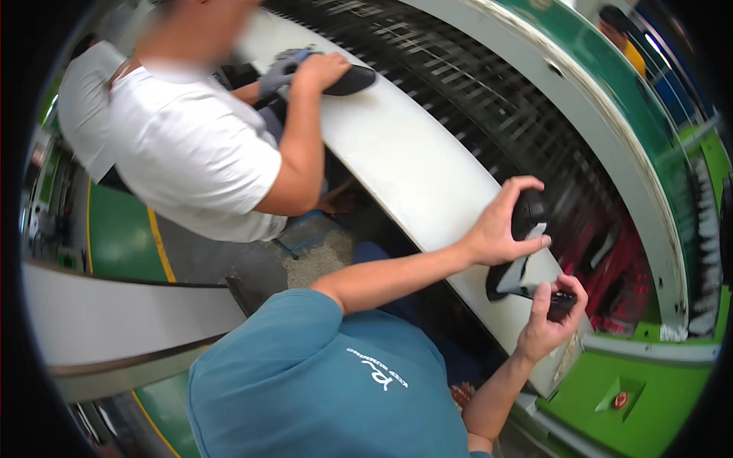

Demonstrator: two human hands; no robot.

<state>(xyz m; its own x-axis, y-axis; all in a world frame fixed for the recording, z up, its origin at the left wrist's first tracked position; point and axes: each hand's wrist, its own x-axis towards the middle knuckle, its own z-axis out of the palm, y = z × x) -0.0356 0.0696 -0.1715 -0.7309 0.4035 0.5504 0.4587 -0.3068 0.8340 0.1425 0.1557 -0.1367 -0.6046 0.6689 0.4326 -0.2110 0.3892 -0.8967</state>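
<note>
A black-and-grey shoe [513, 279] is between my two hands, above the near end of a long white ledge [412, 145]. My left hand [500, 229] closes around its rounded black upper end, thumb on the near side. Lower down and to the right, my right hand [551, 324] grips the black lower end between thumb and fingers. Pale grey material shows on the part between the hands. My fingers cover much of both ends, so its full outline is hidden.
A co-worker in a white shirt [191, 145] stands left along the ledge, hands on another black shoe [351, 81]. Beyond the ledge runs a dark slatted rack [489, 107] under a curved machine frame [611, 114]. A green machine panel [595, 424] with a red button [621, 399] is at right.
</note>
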